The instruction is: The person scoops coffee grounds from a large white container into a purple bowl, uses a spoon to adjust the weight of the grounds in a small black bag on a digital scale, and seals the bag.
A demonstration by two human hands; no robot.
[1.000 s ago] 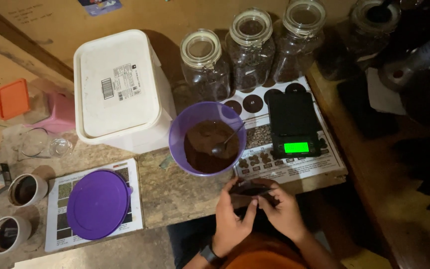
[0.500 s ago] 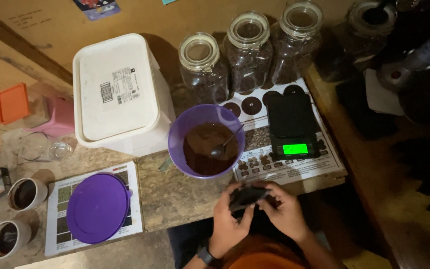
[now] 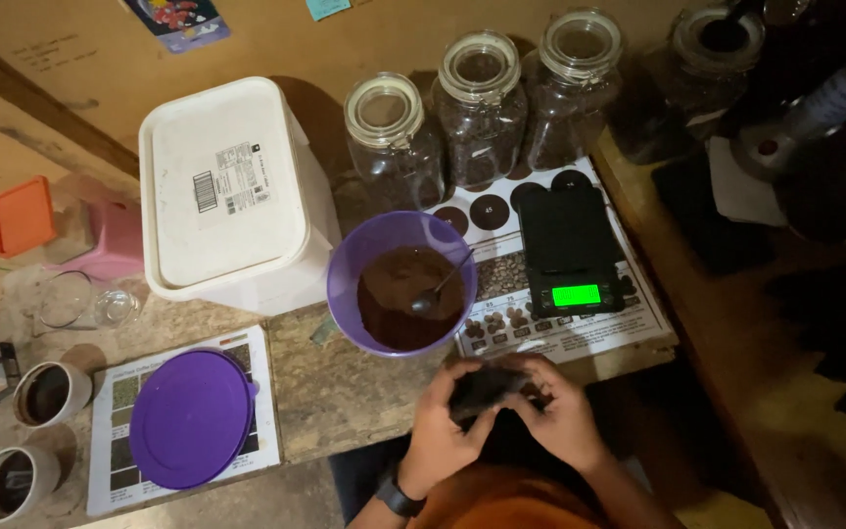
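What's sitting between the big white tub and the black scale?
In the head view, a purple bowl of brown powder, with a spoon in it.

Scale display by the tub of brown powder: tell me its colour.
Bright green, on the black digital scale; clearest in the head view.

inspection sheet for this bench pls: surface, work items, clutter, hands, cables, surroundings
Surface: worn wooden bench with two printed charts laid on it.
Work items: small dark object held in both hands, too dim to identify; purple tub of dark brown powder with a spoon in it; black digital scale, display lit green.
Clutter: white lidded bucket; purple lid; three glass jars; two cups; orange lid; pink container.
Hands: left hand and right hand both close around the dark object, near the bench edge.
Cables: nothing seen.
Surroundings: brown board wall behind; dark gear at right, unclear.
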